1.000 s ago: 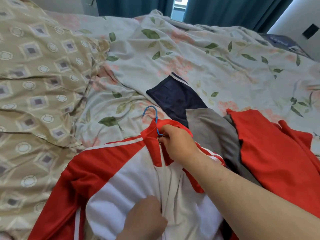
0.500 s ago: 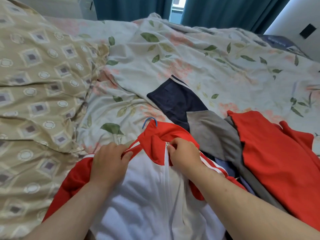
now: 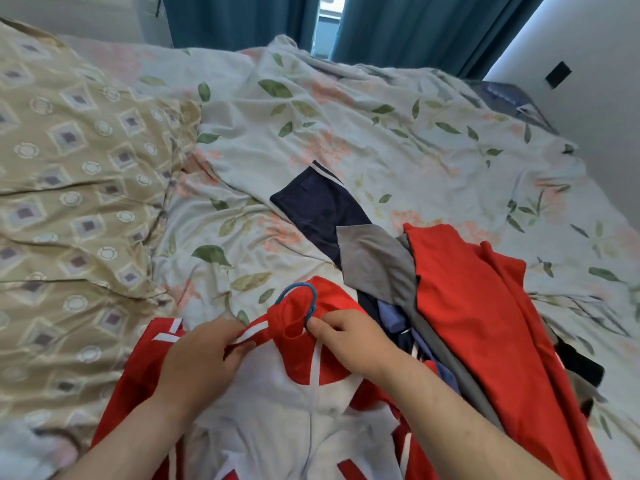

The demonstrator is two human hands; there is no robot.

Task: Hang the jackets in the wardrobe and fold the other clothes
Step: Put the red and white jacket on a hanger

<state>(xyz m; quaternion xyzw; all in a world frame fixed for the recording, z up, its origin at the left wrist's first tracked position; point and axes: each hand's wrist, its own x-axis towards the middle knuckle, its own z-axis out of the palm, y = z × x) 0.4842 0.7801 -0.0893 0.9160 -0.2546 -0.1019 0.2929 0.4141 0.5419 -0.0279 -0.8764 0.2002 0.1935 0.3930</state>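
- A red and white jacket (image 3: 277, 410) is laid front-up on the bed quilt (image 3: 381, 133). Its collar (image 3: 294, 320) lies at the end away from the person, and its body runs from the collar back towards the bottom edge of the view.
- The jacket's long axis is thus set roughly in line with the person's gaze, with the zip line down the middle below the collar.
- A blue hanger hook (image 3: 313, 299) sticks out of the collar on its far side, so the hanger is judged to be already inside the shoulders.
- The right hand (image 3: 353, 341) is held just right of the collar. Its fingertips are pinched together at the collar edge where the hook's stem comes out.
- The left hand (image 3: 204, 358) is held just left of the collar, its fingers curled round the striped shoulder fabric.
- The right hand is the nearer to the hook, which lies just beyond its fingertips, so a lift by the hook would be expected from that side.
- The clothes to be folded are heaped to the right of the collar and beyond it: a red garment (image 3: 485, 306), a grey one (image 3: 374, 258) and a navy one (image 3: 318, 209).
- No wardrobe is in view.
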